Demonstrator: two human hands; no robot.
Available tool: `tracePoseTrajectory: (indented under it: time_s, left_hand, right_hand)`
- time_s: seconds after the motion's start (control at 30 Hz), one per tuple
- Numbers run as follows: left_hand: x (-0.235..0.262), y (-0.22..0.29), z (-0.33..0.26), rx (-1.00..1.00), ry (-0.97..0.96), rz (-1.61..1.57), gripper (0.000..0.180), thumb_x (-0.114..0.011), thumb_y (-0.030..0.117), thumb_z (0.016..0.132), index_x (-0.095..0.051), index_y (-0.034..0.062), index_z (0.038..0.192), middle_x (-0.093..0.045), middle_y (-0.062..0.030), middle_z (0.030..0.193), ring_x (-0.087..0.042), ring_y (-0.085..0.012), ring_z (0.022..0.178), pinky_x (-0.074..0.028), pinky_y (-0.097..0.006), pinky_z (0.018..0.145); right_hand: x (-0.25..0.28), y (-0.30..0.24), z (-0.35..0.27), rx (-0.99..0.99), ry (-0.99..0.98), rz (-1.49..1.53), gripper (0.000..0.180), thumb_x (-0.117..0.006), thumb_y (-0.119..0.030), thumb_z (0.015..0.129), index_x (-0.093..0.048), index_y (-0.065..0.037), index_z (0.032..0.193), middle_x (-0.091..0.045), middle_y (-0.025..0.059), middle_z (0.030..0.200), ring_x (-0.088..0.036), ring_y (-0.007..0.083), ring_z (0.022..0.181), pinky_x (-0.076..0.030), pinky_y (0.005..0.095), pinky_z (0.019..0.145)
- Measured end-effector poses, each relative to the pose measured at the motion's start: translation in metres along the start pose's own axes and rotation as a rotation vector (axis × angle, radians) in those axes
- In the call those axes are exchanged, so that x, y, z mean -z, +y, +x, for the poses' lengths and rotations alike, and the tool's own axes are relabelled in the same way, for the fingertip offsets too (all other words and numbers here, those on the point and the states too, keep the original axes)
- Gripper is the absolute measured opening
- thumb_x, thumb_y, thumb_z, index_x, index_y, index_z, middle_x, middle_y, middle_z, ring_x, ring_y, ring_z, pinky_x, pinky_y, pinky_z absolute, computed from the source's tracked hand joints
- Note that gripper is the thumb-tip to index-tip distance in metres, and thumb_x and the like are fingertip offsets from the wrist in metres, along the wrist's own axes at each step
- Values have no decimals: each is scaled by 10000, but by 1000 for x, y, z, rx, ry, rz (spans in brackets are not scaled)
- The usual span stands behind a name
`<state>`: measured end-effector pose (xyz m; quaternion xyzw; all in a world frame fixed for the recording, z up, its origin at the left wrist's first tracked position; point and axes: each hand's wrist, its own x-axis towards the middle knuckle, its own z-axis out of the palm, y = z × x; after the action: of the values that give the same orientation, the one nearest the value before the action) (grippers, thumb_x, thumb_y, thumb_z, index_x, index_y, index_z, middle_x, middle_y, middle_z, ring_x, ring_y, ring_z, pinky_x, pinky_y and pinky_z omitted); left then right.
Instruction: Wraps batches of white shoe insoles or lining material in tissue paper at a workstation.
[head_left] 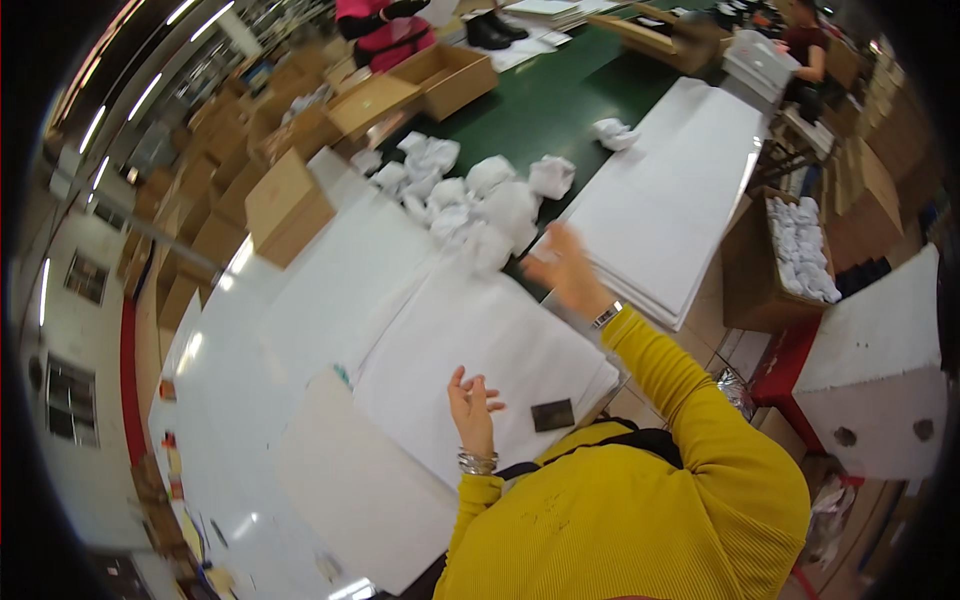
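My left hand (472,402), with bracelets on the wrist, rests with fingers spread on a stack of white paper sheets (450,330). My right hand (560,268), a watch on its wrist, is blurred and hovers over the far edge of that stack, fingers apart and holding nothing. It is close to a pile of crumpled white paper balls (460,195) on the green table (540,110). A small dark rectangular object (552,414) lies on the sheets near my body.
A second stack of white sheets (670,200) lies to the right, with one crumpled ball (613,132) beside it. An open cardboard box (790,255) holds white paper balls. More cardboard boxes (290,205) stand at the left. Another person (805,45) works at the far right.
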<state>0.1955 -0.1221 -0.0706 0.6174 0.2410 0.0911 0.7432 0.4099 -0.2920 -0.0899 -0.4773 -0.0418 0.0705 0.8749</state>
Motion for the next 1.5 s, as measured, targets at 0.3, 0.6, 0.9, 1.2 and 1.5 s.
tracePoseTrajectory:
  time_s: [0.3,0.6,0.9,1.2,1.5]
  left_hand:
    - [218,-40,-48,-266,587,1035,515,-666,177,800,-493,43,1266,-478,-206,1254,-435,-349,1168,-364,-466,973]
    - [331,-75,-99,110,635,1390,878,-564,632,784,-308,78,1416,-186,-191,1501,-123,-349,1402,-43,-575,1101]
    - [321,-73,-105,-271,952,1113,1100,-730,565,666,-175,-4,1427,-81,-227,1503,-77,-413,1389,-70,-582,1100]
    - [326,-71,-111,-205,964,1008,973,-760,174,601,-231,28,1404,-282,-199,1438,-212,-387,1353,-114,-589,1093]
    - [314,-65,-100,-276,1111,903,872,-742,222,631,-326,79,1384,-459,-100,1291,-408,-315,1182,-245,-518,1038]
  right_hand:
    - [-24,-6,-144,-116,-885,-1684,760,-722,-526,670,-487,-135,1278,-524,150,1093,-511,353,1019,-442,414,835]
    - [-77,-3,-150,-24,-904,-1564,498,-760,-250,657,-610,-72,1097,-572,109,845,-566,253,774,-465,344,662]
    - [-341,208,-118,339,-928,-1123,385,-638,-376,773,-635,-51,980,-605,189,915,-589,329,867,-469,411,750]
    - [-371,231,-214,118,-1970,-1093,305,-639,-303,713,-649,-22,830,-622,178,877,-595,336,867,-483,423,775]
    - [-332,294,-238,428,-1381,-988,422,-675,-368,675,-670,-42,943,-612,188,931,-593,344,895,-485,418,784]
